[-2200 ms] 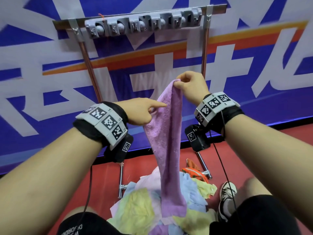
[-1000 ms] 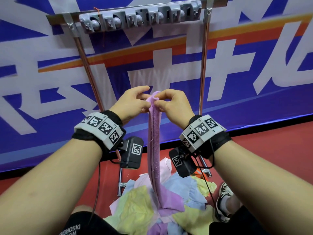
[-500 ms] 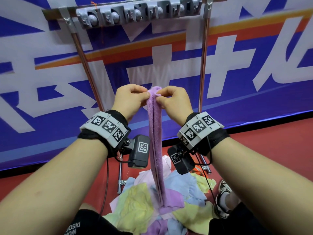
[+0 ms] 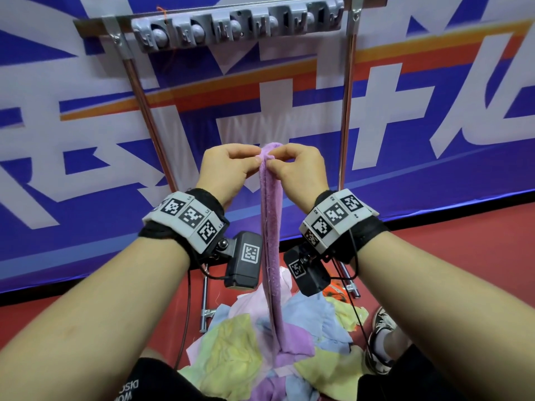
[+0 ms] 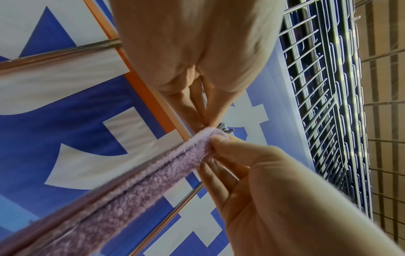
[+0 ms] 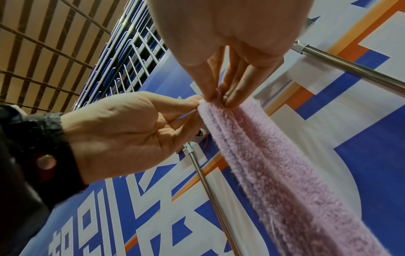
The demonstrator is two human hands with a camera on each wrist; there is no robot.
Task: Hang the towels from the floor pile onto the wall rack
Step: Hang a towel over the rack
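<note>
Pinching the top end of the purple towel from both sides, I have my left hand and right hand meeting at chest height in front of the banner. The fingers of the left hand are pressed together against the thumb on the towel's left edge, and the right hand's fingers clamp its right edge just beside them, so the two grips almost touch. The towel is folded lengthwise into a narrow strip and hangs straight down between my wrists, its lower end lying on the floor pile of yellow, blue, pink and purple cloths near my shoe.

Above my hands, well apart from the towel, the wall rack runs across the top of the head view: a grey strip of clips on a bar carried by two metal poles. None of its clips holds a towel. From the left wrist camera I see the folded purple edge running up into both pinches, with a wire grille beyond the banner.
</note>
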